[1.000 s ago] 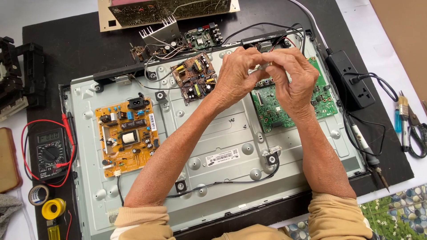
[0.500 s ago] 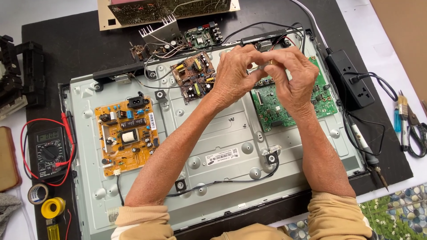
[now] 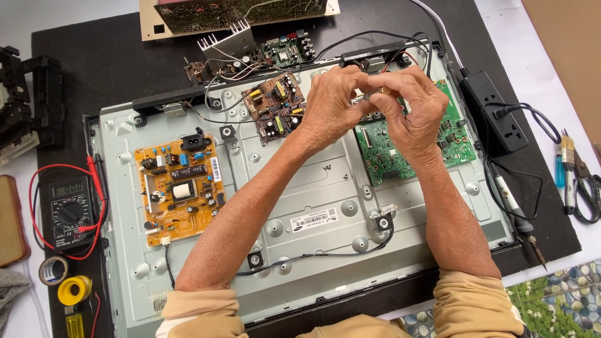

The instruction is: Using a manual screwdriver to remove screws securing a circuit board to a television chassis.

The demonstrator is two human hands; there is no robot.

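Observation:
My left hand [image 3: 335, 103] and my right hand [image 3: 410, 109] are together above the top edge of a green circuit board [image 3: 391, 147] mounted on the grey metal back panel [image 3: 325, 188] of a flat screen. The fingertips of both hands pinch a small part between them; the fingers hide most of it, so I cannot tell what it is. A small brown circuit board [image 3: 275, 112] lies just left of my left hand. An orange power board [image 3: 178, 188] sits on the panel's left side.
A black multimeter [image 3: 66, 209] with red leads lies at the left, with tape rolls [image 3: 59, 278] below it. A black power strip [image 3: 498, 112], a soldering iron [image 3: 516, 213] and hand tools [image 3: 579, 178] lie at the right. More circuit boards [image 3: 250, 44] lie at the top.
Both hands stay in the same place above the green board; only the fingers shift slightly around the small part.

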